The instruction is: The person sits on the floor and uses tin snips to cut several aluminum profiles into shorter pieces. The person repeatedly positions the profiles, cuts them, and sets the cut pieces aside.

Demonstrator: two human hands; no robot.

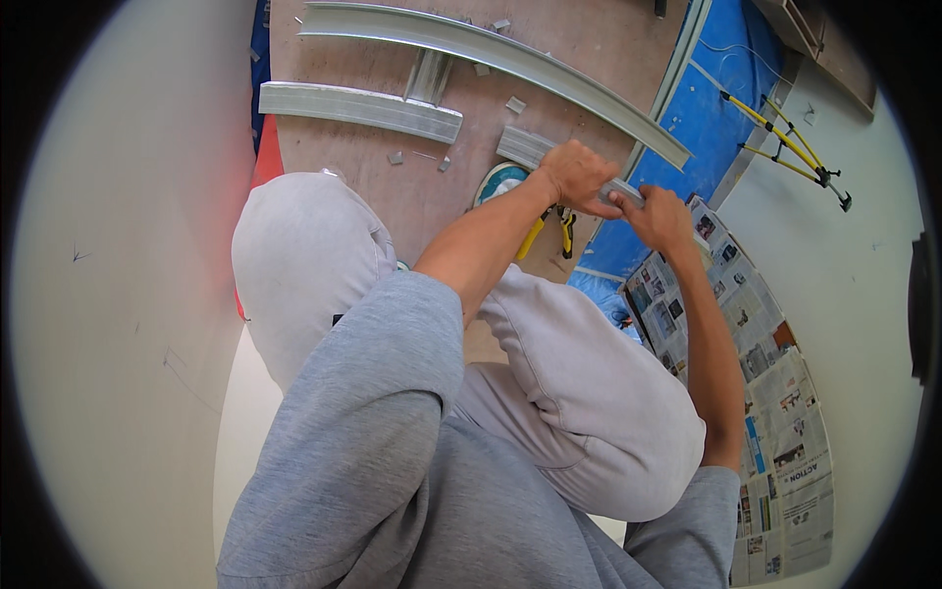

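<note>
My left hand (581,179) is closed round the middle of a short length of metal channel (526,146). At the channel's right end, my right hand (661,218) grips it with the thumb on top. The piece slants down to the right, over the board near my shoe. Just below my hands lie yellow-and-black-handled snips or pliers (567,234), partly hidden by my left wrist. Farther off, a long curved-looking metal channel (510,61) and a shorter channel (358,110) rest on the board, joined by a short crosspiece (428,77).
Small metal offcuts (515,105) are scattered over the wooden board (334,59). A blue sheet (702,128) covers the area to the right, near a yellow-and-black tripod (785,137). Newspaper sheets (785,432) lie by my right arm. A pale wall (128,245) rises at the left.
</note>
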